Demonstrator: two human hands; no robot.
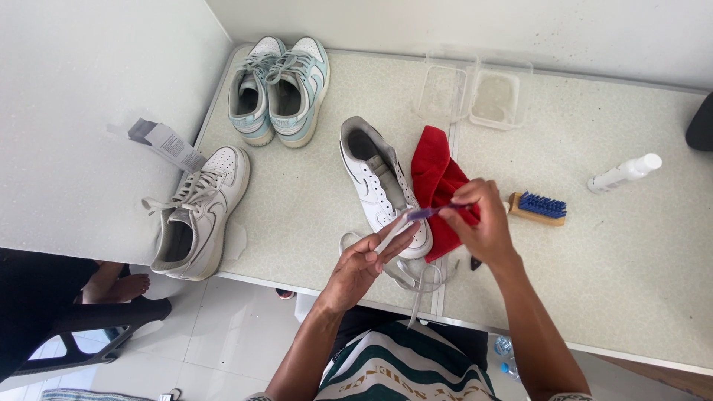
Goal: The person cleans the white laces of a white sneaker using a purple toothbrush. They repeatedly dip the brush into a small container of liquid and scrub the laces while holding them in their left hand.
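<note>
My left hand (pixel 365 263) holds a white shoelace (pixel 391 232) stretched over its fingers, the lace's loose loops hanging off the table's front edge. My right hand (pixel 479 220) grips a small purple-handled brush (pixel 425 213) and presses its tip against the lace. Just behind my hands lies an unlaced white sneaker (pixel 377 182), toe toward me, beside a red cloth (pixel 438 184).
A laced white sneaker (pixel 197 212) overhangs the table's left corner. A pair of light-blue and white sneakers (pixel 278 89) stands at the back left. Two clear plastic containers (pixel 475 93), a blue-bristled wooden brush (pixel 538 208) and a white bottle (pixel 624 172) lie to the right. Someone's bare foot (pixel 122 286) shows at lower left.
</note>
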